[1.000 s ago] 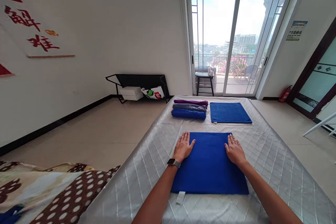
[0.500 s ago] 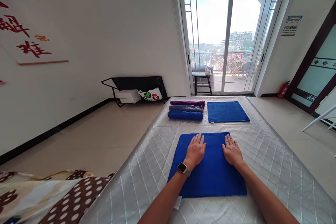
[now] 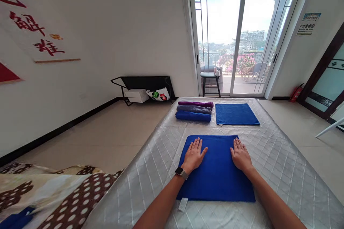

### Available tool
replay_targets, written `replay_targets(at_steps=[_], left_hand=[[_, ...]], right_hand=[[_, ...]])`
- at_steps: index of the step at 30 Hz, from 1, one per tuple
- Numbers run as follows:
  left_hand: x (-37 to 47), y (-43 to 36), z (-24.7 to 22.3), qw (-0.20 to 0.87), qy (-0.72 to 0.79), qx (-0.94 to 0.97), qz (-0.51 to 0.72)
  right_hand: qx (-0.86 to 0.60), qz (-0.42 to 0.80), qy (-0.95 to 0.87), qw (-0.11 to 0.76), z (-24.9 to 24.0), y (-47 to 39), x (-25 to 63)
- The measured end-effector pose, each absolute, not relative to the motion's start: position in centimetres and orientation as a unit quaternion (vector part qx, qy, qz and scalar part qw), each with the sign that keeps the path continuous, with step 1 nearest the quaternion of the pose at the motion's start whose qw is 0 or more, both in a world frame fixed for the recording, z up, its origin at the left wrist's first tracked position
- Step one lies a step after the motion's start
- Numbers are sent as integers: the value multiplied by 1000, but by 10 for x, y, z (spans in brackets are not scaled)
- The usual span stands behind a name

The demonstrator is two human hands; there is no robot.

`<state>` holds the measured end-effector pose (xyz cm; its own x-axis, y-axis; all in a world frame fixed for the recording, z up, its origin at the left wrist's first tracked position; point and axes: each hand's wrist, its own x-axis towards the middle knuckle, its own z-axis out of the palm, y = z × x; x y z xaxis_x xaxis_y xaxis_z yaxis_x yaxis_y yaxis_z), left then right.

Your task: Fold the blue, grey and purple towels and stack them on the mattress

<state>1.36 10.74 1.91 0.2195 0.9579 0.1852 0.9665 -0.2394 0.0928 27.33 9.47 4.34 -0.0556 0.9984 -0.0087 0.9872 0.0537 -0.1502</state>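
Note:
A blue towel (image 3: 215, 175) lies flat and squared on the silver quilted mattress (image 3: 150, 179), its white tag poking out at the near left corner. My left hand (image 3: 194, 155), with a watch on the wrist, rests palm down on the towel's left part, fingers stretched out. On the right edge of the same towel lies my right hand (image 3: 241, 154), flat, its fingers pointing away from me. Beyond them sit a rolled blue towel (image 3: 193, 116), a rolled grey towel (image 3: 194, 109) and a rolled purple towel (image 3: 196, 104), side by side. Right of these rolls is another flat blue towel (image 3: 237, 114).
Patterned bedding (image 3: 67, 193) with a dark blue cloth (image 3: 18, 217) is at the lower left. A black rack (image 3: 147, 83) with white boxes stands by the wall. A stool (image 3: 210, 76) is near the sliding glass door (image 3: 236, 35). A fire extinguisher (image 3: 296, 93) stands right.
My left hand has slid left across the towel, away from the right hand, its thumb now spread. The right hand stays on the right edge. The view has turned slightly left.

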Motion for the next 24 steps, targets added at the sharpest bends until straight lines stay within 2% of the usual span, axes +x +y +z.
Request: replay_targets(at_steps=[5,14,24], left_hand=[[-36,109,6,21,-663,-740,-112],[-35,114,-8,49,-651,-744,-139],[-30,114,14,42,-661,-745,-80]], right_hand=[[-686,57,-724,40,45,94,275],[-688,52,-723,28,54,106,270],[-697,47,-714,41,59,121,266]])
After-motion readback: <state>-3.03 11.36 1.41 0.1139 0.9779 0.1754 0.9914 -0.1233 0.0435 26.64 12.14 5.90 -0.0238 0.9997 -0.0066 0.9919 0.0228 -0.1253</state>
